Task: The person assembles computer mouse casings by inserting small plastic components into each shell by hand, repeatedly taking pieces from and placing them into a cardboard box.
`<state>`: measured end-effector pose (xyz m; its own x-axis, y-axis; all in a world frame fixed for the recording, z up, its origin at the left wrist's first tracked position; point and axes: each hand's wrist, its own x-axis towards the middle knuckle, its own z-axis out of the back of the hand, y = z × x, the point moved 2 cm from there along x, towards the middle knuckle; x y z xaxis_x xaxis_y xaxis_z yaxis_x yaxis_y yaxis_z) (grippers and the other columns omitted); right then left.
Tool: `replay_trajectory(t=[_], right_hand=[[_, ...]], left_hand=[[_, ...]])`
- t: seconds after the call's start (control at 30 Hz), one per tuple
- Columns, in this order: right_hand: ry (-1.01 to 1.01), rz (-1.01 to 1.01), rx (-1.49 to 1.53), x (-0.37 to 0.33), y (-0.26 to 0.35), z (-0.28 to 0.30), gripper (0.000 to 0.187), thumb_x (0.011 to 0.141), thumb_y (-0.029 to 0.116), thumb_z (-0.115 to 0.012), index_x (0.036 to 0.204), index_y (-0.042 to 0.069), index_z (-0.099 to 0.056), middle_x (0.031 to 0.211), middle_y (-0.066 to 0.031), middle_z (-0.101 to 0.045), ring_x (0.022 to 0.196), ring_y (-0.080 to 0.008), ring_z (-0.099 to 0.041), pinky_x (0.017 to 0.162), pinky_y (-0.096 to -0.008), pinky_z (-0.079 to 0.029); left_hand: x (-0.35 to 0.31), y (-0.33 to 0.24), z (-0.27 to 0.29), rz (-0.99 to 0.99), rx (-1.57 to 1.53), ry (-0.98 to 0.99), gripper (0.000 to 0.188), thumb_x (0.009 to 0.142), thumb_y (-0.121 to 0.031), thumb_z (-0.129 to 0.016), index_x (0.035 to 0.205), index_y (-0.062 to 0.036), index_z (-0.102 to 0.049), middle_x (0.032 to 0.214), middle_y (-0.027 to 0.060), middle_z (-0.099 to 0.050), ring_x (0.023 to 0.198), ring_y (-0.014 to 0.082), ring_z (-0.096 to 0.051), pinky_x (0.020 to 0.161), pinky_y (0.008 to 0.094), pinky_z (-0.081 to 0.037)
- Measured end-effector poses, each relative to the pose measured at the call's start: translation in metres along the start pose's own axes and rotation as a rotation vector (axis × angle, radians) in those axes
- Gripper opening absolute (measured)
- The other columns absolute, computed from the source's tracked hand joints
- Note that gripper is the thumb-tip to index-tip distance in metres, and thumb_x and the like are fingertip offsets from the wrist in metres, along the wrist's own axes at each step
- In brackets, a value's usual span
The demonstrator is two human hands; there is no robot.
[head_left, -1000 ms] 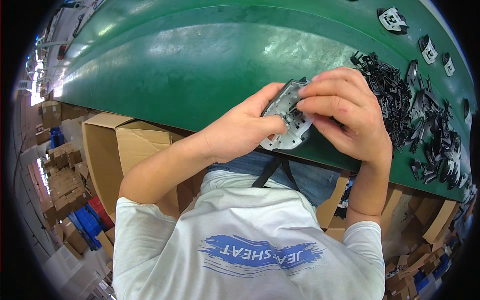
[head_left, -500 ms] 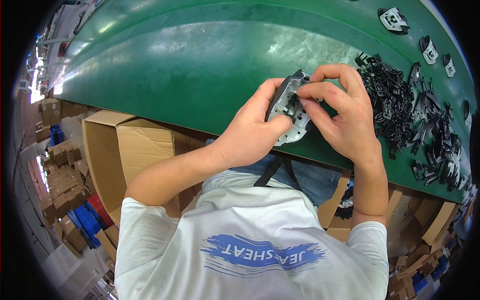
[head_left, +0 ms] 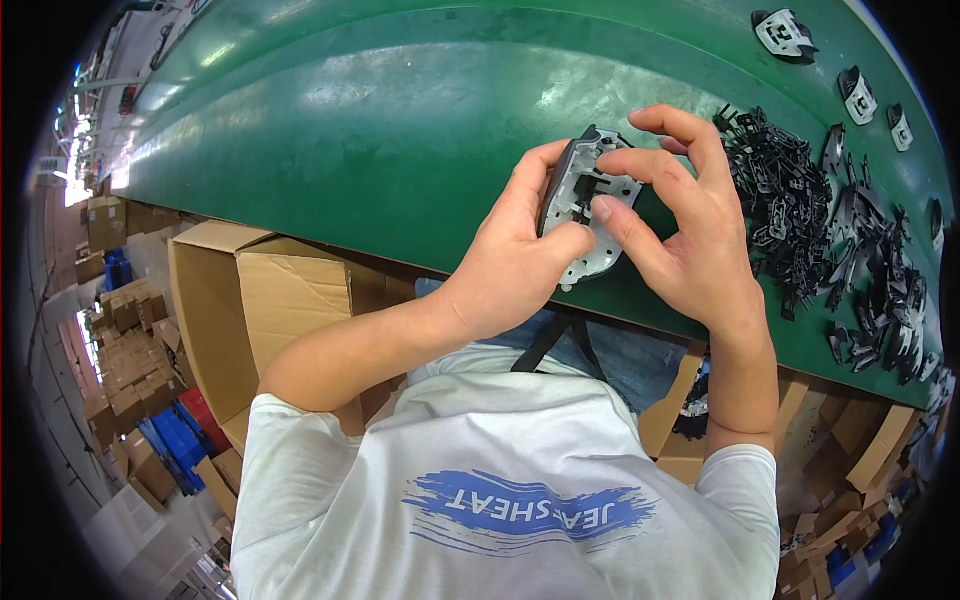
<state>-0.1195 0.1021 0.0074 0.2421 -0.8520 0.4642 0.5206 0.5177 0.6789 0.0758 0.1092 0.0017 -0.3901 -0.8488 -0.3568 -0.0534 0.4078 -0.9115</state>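
Observation:
My left hand [head_left: 518,238] grips a hollow plastic shell [head_left: 602,262], light grey inside with a dark rim, its open inner side facing up. The thumb presses inside the shell and the fingers wrap round its dark outer side. Inside the shell sits a small black plastic part [head_left: 592,187]. Over the shell's right side is my right hand [head_left: 690,225], its fingers apart. Its thumb and forefinger tips lie at either end of the black part; whether they touch it I cannot tell.
A heap of small black plastic parts [head_left: 775,195] lies right of my hands on the green table [head_left: 400,130]. Beside it is a pile of curved dark pieces [head_left: 880,290]. Several similar grey shells [head_left: 784,36] rest at the far right. An open cardboard box [head_left: 295,290] stands below the table's edge.
The fingers of my right hand have spread apart from a closer pinch, and its forefinger and middle finger have lifted slightly. The shell has tilted a little, showing more of its inside.

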Motion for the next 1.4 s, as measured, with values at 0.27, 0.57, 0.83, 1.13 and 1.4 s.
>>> replay_trajectory(t=[0.27, 0.57, 0.83, 1.13, 1.4], right_hand=[[-0.033, 0.026, -0.078, -0.003, 0.001, -0.001, 0.019, 0.083, 0.008, -0.085, 0.099, 0.008, -0.076, 0.121, -0.0094, -0.069, 0.107, -0.0332, -0.065, 0.091, -0.0447, -0.053], [-0.04, 0.129, -0.214, -0.002, -0.003, -0.005, 0.017, 0.084, 0.007, -0.082, 0.097, 0.008, -0.073, 0.118, -0.0065, -0.069, 0.113, -0.0334, -0.063, 0.098, -0.0482, -0.05], [-0.111, 0.125, -0.306, -0.002, 0.0, -0.003, 0.016, 0.076, 0.006, -0.08, 0.087, 0.009, -0.069, 0.111, -0.0029, -0.071, 0.111, -0.0285, -0.065, 0.109, -0.0548, -0.05], [-0.133, 0.118, -0.365, -0.003, 0.0, -0.004, 0.018, 0.075, 0.006, -0.081, 0.085, 0.011, -0.067, 0.108, -0.0007, -0.07, 0.11, -0.0276, -0.065, 0.112, -0.0565, -0.049], [-0.07, 0.082, -0.309, -0.005, 0.002, -0.005, 0.018, 0.075, 0.007, -0.08, 0.086, 0.009, -0.067, 0.111, -0.0048, -0.069, 0.11, -0.0308, -0.065, 0.112, -0.0582, -0.048]], left_hand=[[0.001, 0.008, -0.009, -0.112, -0.034, -0.012, 0.076, 0.095, 0.007, -0.052, 0.166, -0.0044, -0.027, 0.144, 0.0086, -0.054, 0.13, 0.0152, -0.056, 0.11, 0.0332, -0.049], [-0.002, 0.009, -0.009, -0.051, -0.039, -0.005, 0.075, 0.095, 0.008, -0.052, 0.165, -0.0056, -0.029, 0.141, 0.0067, -0.055, 0.127, 0.0135, -0.056, 0.109, 0.0319, -0.048], [-0.002, 0.012, -0.02, -0.108, -0.064, 0.005, 0.07, 0.099, 0.005, -0.052, 0.164, -0.0025, -0.027, 0.14, 0.0089, -0.055, 0.125, 0.0134, -0.057, 0.106, 0.031, -0.05], [-0.001, 0.012, -0.02, -0.082, -0.068, -0.025, 0.065, 0.101, 0.004, -0.052, 0.161, -0.0015, -0.031, 0.137, 0.0087, -0.058, 0.121, 0.0128, -0.059, 0.104, 0.0312, -0.052], [0.005, 0.022, -0.013, -0.04, -0.094, -0.057, 0.058, 0.099, 0.007, -0.051, 0.155, -0.0026, -0.04, 0.137, 0.0077, -0.058, 0.121, 0.0118, -0.06, 0.102, 0.0316, -0.053]])
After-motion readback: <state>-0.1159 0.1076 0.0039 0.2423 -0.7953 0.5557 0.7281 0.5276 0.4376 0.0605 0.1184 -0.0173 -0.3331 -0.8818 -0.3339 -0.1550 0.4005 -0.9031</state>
